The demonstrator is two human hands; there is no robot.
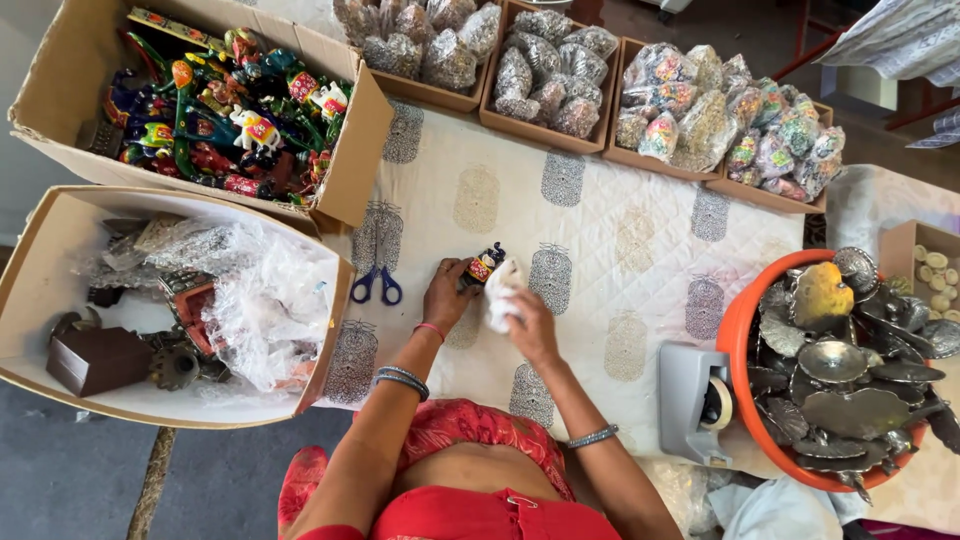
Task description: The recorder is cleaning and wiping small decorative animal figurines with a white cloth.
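Observation:
My left hand (447, 294) grips a small painted figurine (484, 264), dark with red and yellow marks, above the white quilted table cloth (600, 250). My right hand (527, 322) is closed on a piece of white cloth or wrap (500, 287) pressed against the figurine's side. Both hands meet near the middle of the table. Bangles circle both wrists.
Blue-handled scissors (378, 272) lie left of my hands. A box of colourful figurines (215, 100) and a box with plastic wrap (250, 300) stand at left. Boxes of bagged items (560, 75) line the far edge. A tape dispenser (700, 400) and an orange tub (738, 340) of metal pieces sit at right.

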